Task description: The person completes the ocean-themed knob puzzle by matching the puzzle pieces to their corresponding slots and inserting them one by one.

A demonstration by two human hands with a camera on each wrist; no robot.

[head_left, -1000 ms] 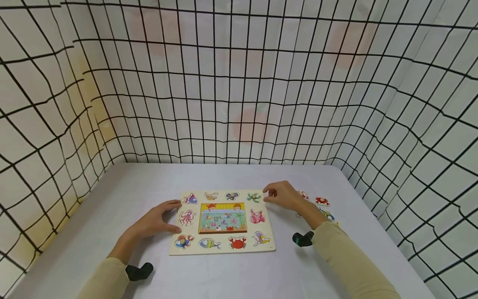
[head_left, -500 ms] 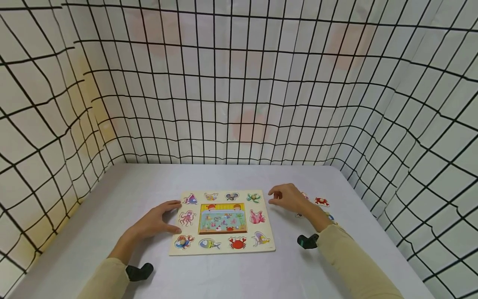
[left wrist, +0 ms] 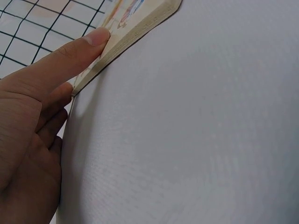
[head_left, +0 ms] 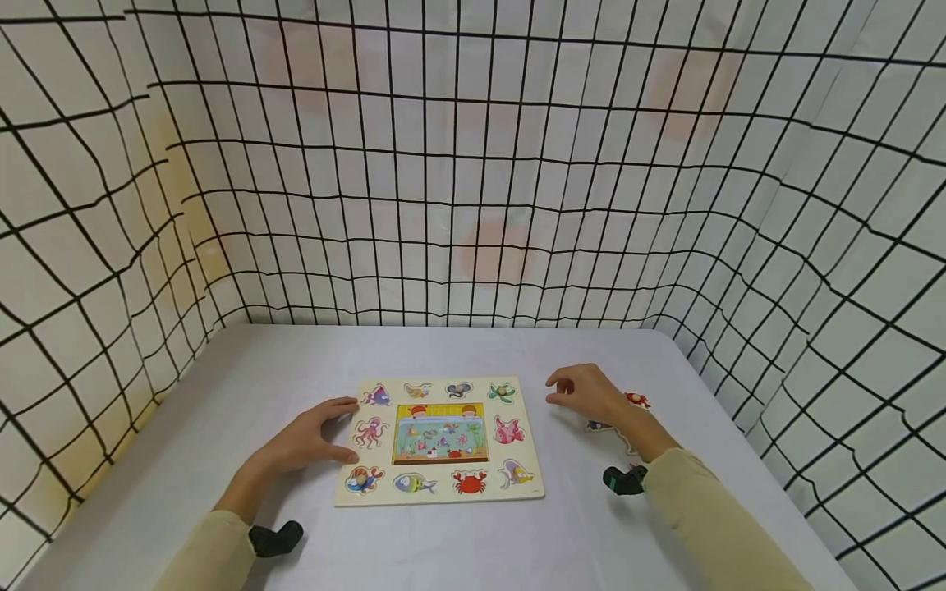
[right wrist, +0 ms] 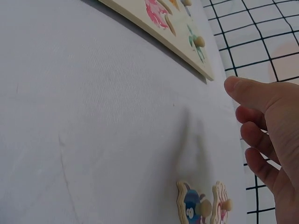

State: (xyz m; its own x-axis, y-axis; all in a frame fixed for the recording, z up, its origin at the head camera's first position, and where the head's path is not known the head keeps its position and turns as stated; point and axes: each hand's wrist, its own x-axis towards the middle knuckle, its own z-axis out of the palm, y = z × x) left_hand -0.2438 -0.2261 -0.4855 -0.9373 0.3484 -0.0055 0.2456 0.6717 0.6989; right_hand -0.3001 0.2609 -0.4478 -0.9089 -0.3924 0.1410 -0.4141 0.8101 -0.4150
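A wooden sea-animal peg puzzle board (head_left: 443, 495) lies flat on the table, with animal pictures around an aquarium scene. My left hand (head_left: 306, 435) rests at its left edge; in the left wrist view the thumb (left wrist: 70, 58) touches the board. To the board's right my right hand (head_left: 587, 394) hovers over the table, fingers loosely bent and holding nothing. Below it in the right wrist view lie a blue knobbed puzzle piece (right wrist: 190, 205) and a pink one (right wrist: 219, 205). A turtle piece (right wrist: 199, 41) with a knob sits at the board's corner.
A red crab piece (head_left: 637, 400) lies behind the right wrist, partly hidden with other loose pieces under the forearm. White walls with a black grid (head_left: 473, 205) enclose the table (head_left: 443, 550) at the back and both sides.
My right hand has moved right, away from the board's upper right corner toward the loose pieces, covering more of them. The left hand and the board have stayed put.
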